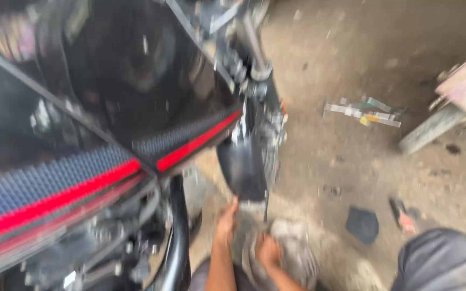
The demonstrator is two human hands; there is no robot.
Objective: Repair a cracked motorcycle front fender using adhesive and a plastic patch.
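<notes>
A black motorcycle tank and seat with red stripes fills the nearest view, from nine to twelve o'clock. Below, at six o'clock, the left hand lies open against the black mudguard. The right hand has its grip closed on a grey rag, just beside the mudguard. Scattered tools lie on the floor at two o'clock.

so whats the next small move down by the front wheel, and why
Probably steady the wheel before anything else: the left hand reaches up beside the black mudguard while the right hand rests on the tyre. The picture is too blurred to show any grip.
</notes>
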